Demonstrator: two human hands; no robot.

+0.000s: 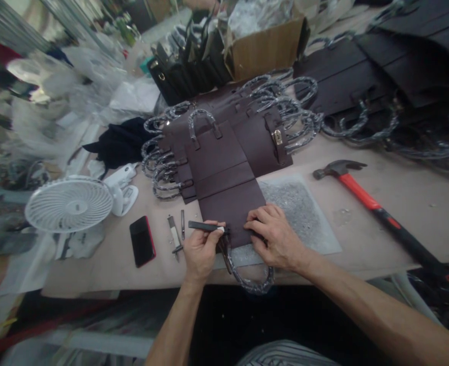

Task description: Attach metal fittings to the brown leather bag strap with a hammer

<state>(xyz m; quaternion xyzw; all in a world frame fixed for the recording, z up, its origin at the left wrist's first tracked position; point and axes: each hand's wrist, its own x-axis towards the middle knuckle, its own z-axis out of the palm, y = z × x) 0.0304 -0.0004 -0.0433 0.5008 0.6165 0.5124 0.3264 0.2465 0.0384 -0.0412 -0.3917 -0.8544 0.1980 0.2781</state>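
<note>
A dark brown leather bag panel [228,203] lies in front of me, its near edge between my hands. A plastic-wrapped handle [252,290] loops from this edge over the table's front. My left hand [201,249] pinches a short dark strip [203,225] at the panel's near left corner; I cannot tell if the strip is a strap or a tool. With fingers curled, my right hand [275,236] grips the panel's near right edge, by the handle's other end. Under the panel is a pale, marked board [329,239].
A claw hammer [361,193] lies at right. On the left are a phone [142,241], a white fan [71,203], a cutter-like tool [174,234] and a thin rod [182,223]. Stacked bag panels [338,76], dark bags [182,76] and a cardboard box [266,51] stand behind.
</note>
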